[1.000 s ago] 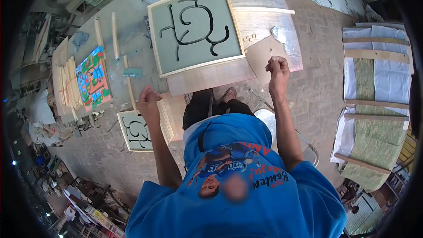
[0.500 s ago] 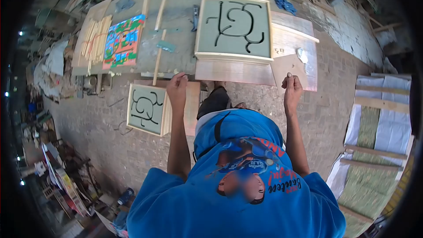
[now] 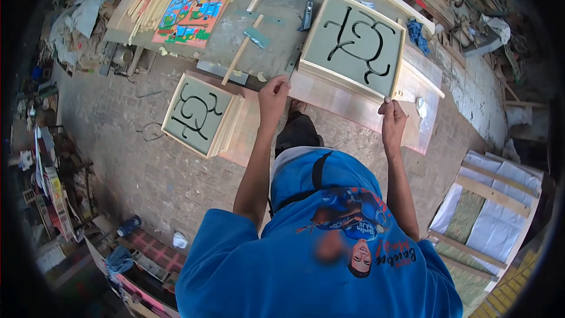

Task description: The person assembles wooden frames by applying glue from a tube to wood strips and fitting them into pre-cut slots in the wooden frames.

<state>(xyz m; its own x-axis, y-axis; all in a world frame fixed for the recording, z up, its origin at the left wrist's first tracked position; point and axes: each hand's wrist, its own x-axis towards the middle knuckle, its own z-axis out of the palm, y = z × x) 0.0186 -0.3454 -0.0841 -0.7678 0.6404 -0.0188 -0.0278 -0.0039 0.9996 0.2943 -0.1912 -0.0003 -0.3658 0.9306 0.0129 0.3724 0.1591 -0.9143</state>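
A stack of wooden-framed grey-green boards with dark curved grooves (image 3: 356,44) lies on the workbench (image 3: 282,29). My left hand (image 3: 274,101) is in front of the bench edge, left of that stack, its fingers drawn together; whatever they may hold is too small to make out. Near the stack's front right corner is my right hand (image 3: 393,121), thumb up and fingers curled, with no clear object between them. A second stack of similar framed boards (image 3: 197,115) rests lower on the left, beside a pinkish wooden surface (image 3: 244,141).
On the bench lie a colourful picture board (image 3: 197,15), thin wooden strips (image 3: 154,0), a dark-handled tool (image 3: 306,14) and a blue cloth (image 3: 417,36). Framed panels with white sheeting (image 3: 494,212) stand at the right. Cluttered materials line the left side.
The view has turned, so the bench and both stacks appear tilted. My left hand now appears nearer the bench edge and the large stack; my right hand appears closer to that stack's corner.
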